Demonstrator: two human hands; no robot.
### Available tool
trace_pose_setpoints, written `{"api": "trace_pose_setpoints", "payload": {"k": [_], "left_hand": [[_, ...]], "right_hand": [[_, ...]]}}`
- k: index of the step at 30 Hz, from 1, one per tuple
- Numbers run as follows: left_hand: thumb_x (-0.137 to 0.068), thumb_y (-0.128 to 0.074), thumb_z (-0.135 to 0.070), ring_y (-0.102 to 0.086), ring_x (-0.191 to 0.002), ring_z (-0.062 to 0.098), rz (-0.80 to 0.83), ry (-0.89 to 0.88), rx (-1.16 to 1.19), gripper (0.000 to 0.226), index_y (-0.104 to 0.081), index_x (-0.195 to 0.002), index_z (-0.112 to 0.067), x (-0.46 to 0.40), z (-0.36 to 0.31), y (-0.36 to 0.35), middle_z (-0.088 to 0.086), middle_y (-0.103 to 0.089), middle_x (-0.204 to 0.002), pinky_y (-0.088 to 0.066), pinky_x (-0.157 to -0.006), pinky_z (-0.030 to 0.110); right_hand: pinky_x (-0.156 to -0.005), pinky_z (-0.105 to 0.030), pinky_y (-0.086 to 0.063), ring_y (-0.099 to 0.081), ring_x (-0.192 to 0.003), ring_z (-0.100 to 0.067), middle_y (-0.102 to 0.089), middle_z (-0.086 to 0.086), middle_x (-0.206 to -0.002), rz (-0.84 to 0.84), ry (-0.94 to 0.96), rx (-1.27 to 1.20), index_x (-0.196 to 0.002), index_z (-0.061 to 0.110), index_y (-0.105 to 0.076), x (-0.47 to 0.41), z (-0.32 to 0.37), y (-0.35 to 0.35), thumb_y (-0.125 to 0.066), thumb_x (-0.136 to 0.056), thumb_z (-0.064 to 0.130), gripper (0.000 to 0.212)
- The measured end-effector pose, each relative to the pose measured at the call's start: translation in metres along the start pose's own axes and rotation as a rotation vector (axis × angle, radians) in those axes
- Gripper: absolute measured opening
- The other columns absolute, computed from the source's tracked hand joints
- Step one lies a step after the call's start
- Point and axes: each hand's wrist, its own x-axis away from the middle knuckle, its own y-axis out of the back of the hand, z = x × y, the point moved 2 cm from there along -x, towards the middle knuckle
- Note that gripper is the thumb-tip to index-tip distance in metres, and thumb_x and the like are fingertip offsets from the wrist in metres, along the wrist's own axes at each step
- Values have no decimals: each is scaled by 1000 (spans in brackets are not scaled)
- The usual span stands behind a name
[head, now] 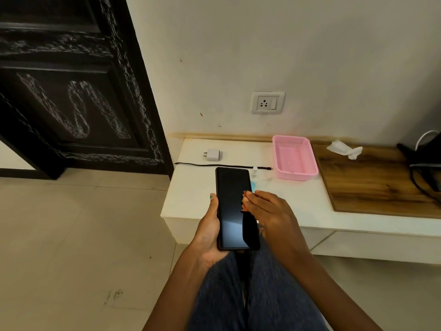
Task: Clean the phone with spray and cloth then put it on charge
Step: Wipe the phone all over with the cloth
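My left hand [208, 226] holds a black phone [232, 201] upright from below, screen up and dark, above my knees. My right hand [267, 211] presses a black cloth [250, 231] against the screen's right side. A small clear spray bottle [254, 176] with bluish liquid stands on the white ledge [191, 187] just behind the phone, partly hidden by it. A white charger plug [213, 154] and a black cable [210, 165] lie on the ledge farther back. A wall socket [267, 102] is above them.
A pink plastic basket [295, 156] sits on the ledge to the right. Beyond it lies a wooden board [372, 185] with a crumpled white tissue [343, 149] and a dark bag [427, 168] at the far right. A black door [71, 91] stands left.
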Motion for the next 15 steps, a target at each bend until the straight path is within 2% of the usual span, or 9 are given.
{"api": "trace_pose_setpoints", "payload": {"k": [2,4,6,11,15], "left_hand": [[-91,-30,-64,-74,-85,27,35,2,14,71,-79,-91,-13,0,1,-2,15,-75,-98,-60,-66,38],[-91,-31,-63,-73,-85,28,64,-3,19,70,-79,-93,-12,1,2,-3,16,-75,-99,-60,-65,38],[-91,-33,-63,-73,-89,29,81,-9,11,68,-78,-97,-12,3,3,-3,17,-74,-102,-60,-68,41],[-89,-36,-63,-66,-104,38,88,-14,-16,68,-67,-119,-10,4,5,-3,25,-65,-119,-54,-87,55],[-85,-36,-65,-66,-100,38,90,9,-45,71,-68,-117,-9,4,9,-4,26,-65,-118,-52,-91,52]], "right_hand": [[-80,-54,-53,-63,-100,-41,-68,-22,-106,-2,7,0,-102,-11,-67,-11,-4,1,-63,-70,2,34],[-79,-53,-54,-64,-98,-42,-68,-23,-105,2,11,0,-100,-11,-67,-21,-9,1,-70,-61,-6,39],[-78,-53,-54,-64,-98,-43,-68,-23,-105,16,-3,-10,-102,-11,-67,-29,-13,0,-74,-52,-13,50],[-76,-53,-55,-65,-95,-42,-70,-23,-101,-30,-49,17,-99,-9,-69,-43,-21,-2,-54,-67,-8,36],[-78,-50,-55,-67,-87,-43,-71,-25,-94,-10,-94,0,-96,-9,-70,-46,-27,-3,-56,-68,-11,31]]}}
